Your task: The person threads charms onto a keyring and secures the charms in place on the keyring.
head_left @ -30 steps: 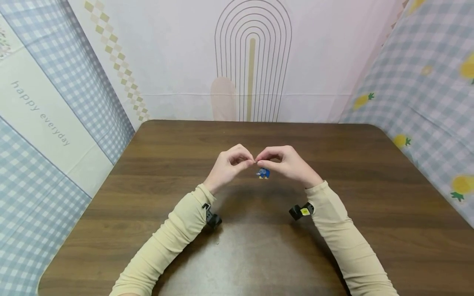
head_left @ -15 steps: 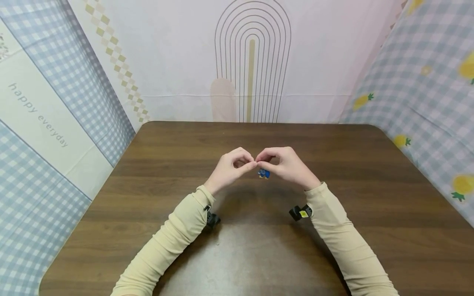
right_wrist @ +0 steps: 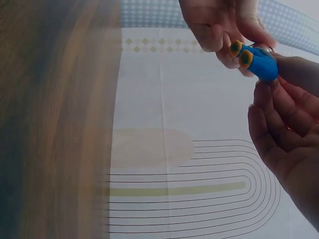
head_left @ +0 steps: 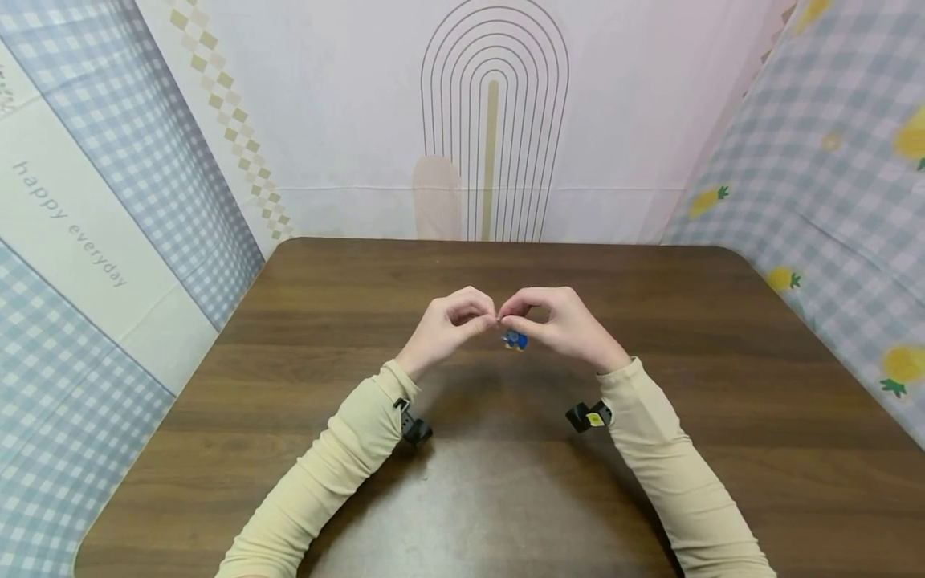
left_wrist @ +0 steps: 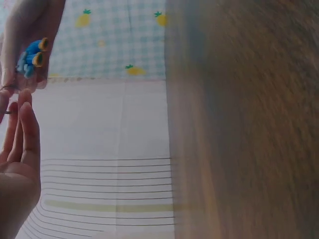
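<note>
A small blue elephant charm (head_left: 515, 340) with yellow feet hangs just under the fingertips of my right hand (head_left: 564, 321), above the table. In the right wrist view the charm (right_wrist: 261, 64) lies against the right thumb and fingertips, which pinch it near its top. My left hand (head_left: 451, 327) meets the right fingertip to fingertip, thumb and index finger pinching a thin metal piece (left_wrist: 7, 112) at the charm's top end. The fingers mostly cover that piece, so its full shape is hidden.
Both hands are held over a brown wooden table (head_left: 462, 498). A white patterned cloth (head_left: 347, 120) hangs behind it, with checked cloths (head_left: 809, 177) at the sides. Each wrist wears a small black camera (head_left: 415, 429).
The fingertips came together half a second ago and now stand slightly apart again, with a tiny bit of metal showing between them. The charm shifts and turns a little beneath the right hand.
</note>
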Demonstrator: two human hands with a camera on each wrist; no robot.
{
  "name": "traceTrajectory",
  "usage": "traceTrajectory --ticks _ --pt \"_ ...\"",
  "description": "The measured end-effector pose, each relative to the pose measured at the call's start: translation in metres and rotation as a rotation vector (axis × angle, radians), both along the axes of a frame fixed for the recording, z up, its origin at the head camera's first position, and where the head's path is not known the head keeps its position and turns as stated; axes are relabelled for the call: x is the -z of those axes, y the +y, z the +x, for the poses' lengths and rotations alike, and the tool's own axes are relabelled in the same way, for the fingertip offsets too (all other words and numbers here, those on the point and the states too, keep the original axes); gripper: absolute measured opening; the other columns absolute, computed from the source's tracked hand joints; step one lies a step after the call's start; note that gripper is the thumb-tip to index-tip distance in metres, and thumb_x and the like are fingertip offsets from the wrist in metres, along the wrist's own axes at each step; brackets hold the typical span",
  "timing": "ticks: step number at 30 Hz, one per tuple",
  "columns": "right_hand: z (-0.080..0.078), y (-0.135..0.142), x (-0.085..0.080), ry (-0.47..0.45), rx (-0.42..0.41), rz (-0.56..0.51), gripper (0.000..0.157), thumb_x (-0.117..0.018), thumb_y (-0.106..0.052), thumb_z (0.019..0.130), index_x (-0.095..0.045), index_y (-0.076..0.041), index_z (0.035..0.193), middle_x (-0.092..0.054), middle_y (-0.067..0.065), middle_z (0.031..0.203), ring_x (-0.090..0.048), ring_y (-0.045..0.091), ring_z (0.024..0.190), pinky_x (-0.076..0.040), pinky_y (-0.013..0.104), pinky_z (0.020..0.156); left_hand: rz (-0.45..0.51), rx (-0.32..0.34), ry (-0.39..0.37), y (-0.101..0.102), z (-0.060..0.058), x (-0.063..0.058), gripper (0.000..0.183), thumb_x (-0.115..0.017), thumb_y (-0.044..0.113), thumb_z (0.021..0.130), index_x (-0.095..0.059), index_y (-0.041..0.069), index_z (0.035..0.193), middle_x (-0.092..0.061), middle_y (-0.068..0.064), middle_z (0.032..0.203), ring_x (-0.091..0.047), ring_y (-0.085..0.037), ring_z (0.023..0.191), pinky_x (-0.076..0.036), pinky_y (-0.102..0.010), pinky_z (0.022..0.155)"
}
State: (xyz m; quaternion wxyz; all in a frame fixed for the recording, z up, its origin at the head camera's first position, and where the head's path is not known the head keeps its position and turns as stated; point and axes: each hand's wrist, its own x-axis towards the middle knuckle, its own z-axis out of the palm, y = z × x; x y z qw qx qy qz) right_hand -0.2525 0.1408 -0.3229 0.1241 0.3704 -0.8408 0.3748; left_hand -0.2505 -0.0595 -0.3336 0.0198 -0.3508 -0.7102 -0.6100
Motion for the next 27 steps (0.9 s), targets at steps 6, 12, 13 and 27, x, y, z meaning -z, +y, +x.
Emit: traceTrajectory --ticks 6,12,13,27 --pt "0.002 -0.002 0.0 0.089 0.02 0.009 0.006 -0.067 -0.015 0.079 -0.067 -0.015 0.086 -0.065 -0.005 0.075 -0.058 0.003 0.071 -0.046 0.019 0.069 -0.038 -0.081 -0.037 0.001 0.001 0.0 0.01 -0.063 0.009 0.082 -0.061 0.0 0.087 -0.056 -0.008 0.09 -0.058 -0.009 0.078 -0.051 -0.034 0.076" --pt "0.003 -0.003 0.002 0.128 0.039 0.006 0.007 -0.068 -0.011 0.078 -0.067 -0.012 0.085 -0.066 -0.002 0.076 -0.058 0.006 0.071 -0.046 0.018 0.068 -0.118 -0.136 0.076 0.004 -0.013 0.018 0.012 -0.063 0.02 0.082 -0.064 0.009 0.085 -0.058 -0.002 0.088 -0.058 -0.008 0.076 -0.051 -0.027 0.072" --pt "0.002 -0.003 0.002 0.129 0.041 0.007 0.007 -0.068 -0.011 0.078 -0.067 -0.012 0.085 -0.066 -0.002 0.076 -0.058 0.006 0.071 -0.046 0.017 0.068 -0.121 -0.138 0.092 0.005 -0.014 0.02 0.011 -0.063 0.021 0.082 -0.064 0.01 0.085 -0.059 -0.002 0.088 -0.059 -0.007 0.076 -0.051 -0.024 0.071" --pt "-0.001 0.001 0.003 0.116 -0.012 -0.008 0.009 -0.068 -0.012 0.078 -0.066 -0.016 0.086 -0.066 -0.002 0.076 -0.058 0.001 0.072 -0.045 0.015 0.069 0.004 -0.009 0.02 0.002 -0.011 0.016 0.009 -0.062 0.009 0.083 -0.063 0.001 0.086 -0.058 -0.01 0.09 -0.059 -0.009 0.08 -0.051 -0.027 0.077"
